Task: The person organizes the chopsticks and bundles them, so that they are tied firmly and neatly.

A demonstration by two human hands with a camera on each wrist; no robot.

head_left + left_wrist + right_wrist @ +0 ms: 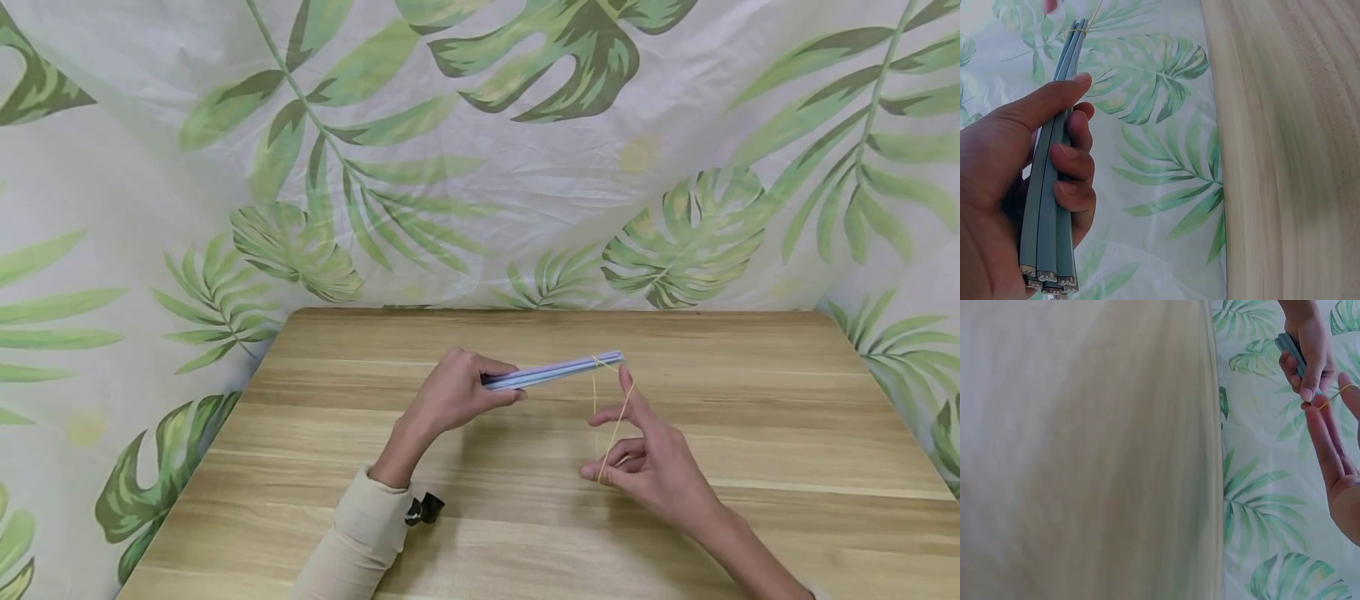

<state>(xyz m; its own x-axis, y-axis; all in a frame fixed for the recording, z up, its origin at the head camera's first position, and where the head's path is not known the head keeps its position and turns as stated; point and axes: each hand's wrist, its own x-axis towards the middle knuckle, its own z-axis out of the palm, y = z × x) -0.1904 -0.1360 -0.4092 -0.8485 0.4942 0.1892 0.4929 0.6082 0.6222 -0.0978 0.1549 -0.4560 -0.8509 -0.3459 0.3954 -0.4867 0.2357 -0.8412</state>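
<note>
My left hand [498, 385] grips a bundle of thin blue-grey strips [558, 370] by one end and holds it level above the wooden table [315, 433]. In the left wrist view the thumb and curled fingers [1072, 156] wrap the bundle of strips [1050, 187]. A yellow rubber band [617, 421] loops round the bundle's far end. It stretches down to my right hand [611, 433], which hooks it over the raised index finger and pinches it lower down. The right wrist view shows the rubber band [1335, 398] taut between the right fingers [1325, 447] and the left hand [1307, 350].
A white cloth with green leaf prints [480, 167] hangs behind the table and drapes past its sides. A small black clip [425, 508] sits at my left sleeve's cuff. Both hands hover over the table's middle.
</note>
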